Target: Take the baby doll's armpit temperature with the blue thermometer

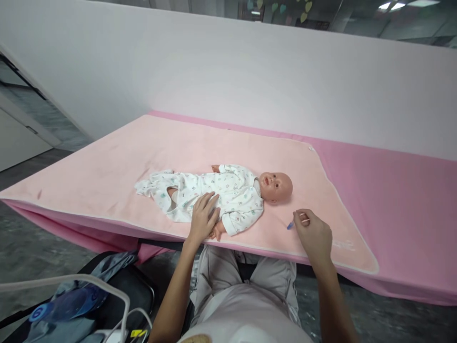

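Note:
A baby doll in a white patterned outfit lies face up, its bald head pointing right. My left hand rests on the doll's lower torso beside one doll hand, fingers spread and holding nothing. To the right, below the doll's head, my right hand pinches a thin white stick with a blue end, which points down and left toward the mat. Part of the stick is hidden by my fingers.
A peach mat covers part of the pink-covered table. Behind stands a white partition. At the lower left, a black chair holds clothing, cables and a blue bottle.

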Available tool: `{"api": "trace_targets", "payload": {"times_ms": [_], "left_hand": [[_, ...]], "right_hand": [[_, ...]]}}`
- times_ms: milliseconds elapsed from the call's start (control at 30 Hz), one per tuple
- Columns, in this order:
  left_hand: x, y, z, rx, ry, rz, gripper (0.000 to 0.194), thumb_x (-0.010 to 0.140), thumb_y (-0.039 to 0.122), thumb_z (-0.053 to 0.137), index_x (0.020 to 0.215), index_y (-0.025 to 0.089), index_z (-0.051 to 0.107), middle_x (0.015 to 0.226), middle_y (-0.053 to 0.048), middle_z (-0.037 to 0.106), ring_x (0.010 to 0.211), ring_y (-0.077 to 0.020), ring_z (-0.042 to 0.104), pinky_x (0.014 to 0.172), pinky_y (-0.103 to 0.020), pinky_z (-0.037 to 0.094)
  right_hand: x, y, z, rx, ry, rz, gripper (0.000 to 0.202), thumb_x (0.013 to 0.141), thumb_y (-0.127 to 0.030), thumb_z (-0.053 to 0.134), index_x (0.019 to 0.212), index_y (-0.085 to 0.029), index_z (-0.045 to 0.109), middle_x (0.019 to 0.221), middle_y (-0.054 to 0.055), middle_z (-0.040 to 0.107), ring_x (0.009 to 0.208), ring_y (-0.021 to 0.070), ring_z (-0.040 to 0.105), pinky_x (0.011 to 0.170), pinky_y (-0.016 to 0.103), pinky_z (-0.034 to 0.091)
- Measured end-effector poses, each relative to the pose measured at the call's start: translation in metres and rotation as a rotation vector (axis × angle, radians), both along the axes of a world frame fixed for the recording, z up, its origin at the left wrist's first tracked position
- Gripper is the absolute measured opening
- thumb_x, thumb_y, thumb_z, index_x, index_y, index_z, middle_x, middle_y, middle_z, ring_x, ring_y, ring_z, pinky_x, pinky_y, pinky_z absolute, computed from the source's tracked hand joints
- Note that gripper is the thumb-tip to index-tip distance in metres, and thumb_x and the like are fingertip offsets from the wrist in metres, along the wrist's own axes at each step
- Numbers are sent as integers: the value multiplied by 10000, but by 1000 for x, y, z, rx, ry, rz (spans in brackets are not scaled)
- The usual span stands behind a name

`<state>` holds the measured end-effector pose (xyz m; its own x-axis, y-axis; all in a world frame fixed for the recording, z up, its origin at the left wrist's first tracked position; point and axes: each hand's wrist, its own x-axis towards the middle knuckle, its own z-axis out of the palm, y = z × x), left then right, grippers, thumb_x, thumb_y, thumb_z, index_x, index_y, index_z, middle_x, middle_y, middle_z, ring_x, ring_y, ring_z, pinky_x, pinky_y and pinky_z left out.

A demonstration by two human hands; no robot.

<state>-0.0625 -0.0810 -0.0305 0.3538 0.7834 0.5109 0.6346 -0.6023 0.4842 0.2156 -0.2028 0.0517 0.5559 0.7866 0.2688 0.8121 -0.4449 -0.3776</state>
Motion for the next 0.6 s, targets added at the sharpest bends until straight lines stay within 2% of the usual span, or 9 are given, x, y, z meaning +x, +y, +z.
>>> {"api": "trace_targets", "payload": {"times_ms": [133, 267, 367, 467, 533, 600], "left_hand": [[0, 1, 1, 4, 12, -4, 374, 899, 278, 419, 1265, 219, 463, 1332, -78, 462, 1255, -238, 367, 1048, -458, 296], [-1, 0, 2, 0, 18, 7, 370, 902, 274, 410, 1263, 213, 465, 1332, -78, 461, 1258, -239, 362, 1053, -452, 293], [-2, 1, 2, -1, 23, 11, 372, 902, 274, 408, 1265, 218, 465, 1329, -79, 463, 1260, -246, 363, 1045, -456, 304], [-3, 2, 1, -1, 23, 16, 375, 898, 272, 415, 1266, 221, 467, 1333, -76, 460, 1262, -248, 362, 1041, -448, 314], [-3, 2, 0, -5, 25, 17, 378, 897, 268, 418, 1270, 224, 463, 1339, -76, 453, 1263, -249, 358, 1038, -448, 317], [-4, 3, -1, -8, 29, 16, 381, 895, 265, 422, 1272, 225, 460, 1342, -78, 448, 1263, -254, 356, 1033, -454, 316]], "right_hand": [[3, 5, -6, -125, 55, 8, 224, 837, -347, 431, 757, -212, 591, 651, 6, 648, 547, 131, 524, 513, 216, 257], [9, 10, -17, -191, 90, -12, 282, 822, -309, 415, 596, -200, 544, 586, 16, 624, 542, 135, 515, 520, 215, 271], [15, 14, -32, -244, 143, 10, 412, 841, -402, 377, 529, -198, 553, 573, 53, 626, 548, 164, 548, 522, 238, 320], [21, 16, -42, -274, 353, 67, 517, 855, -516, 318, 627, -178, 636, 571, 66, 628, 512, 169, 572, 512, 255, 398], [27, 14, -33, -304, 553, 146, 587, 842, -585, 306, 701, -147, 670, 567, 65, 629, 466, 162, 568, 485, 264, 442], [36, 8, -6, -335, 668, 308, 609, 812, -628, 354, 723, -130, 694, 589, 71, 649, 460, 161, 575, 478, 268, 480]]}}
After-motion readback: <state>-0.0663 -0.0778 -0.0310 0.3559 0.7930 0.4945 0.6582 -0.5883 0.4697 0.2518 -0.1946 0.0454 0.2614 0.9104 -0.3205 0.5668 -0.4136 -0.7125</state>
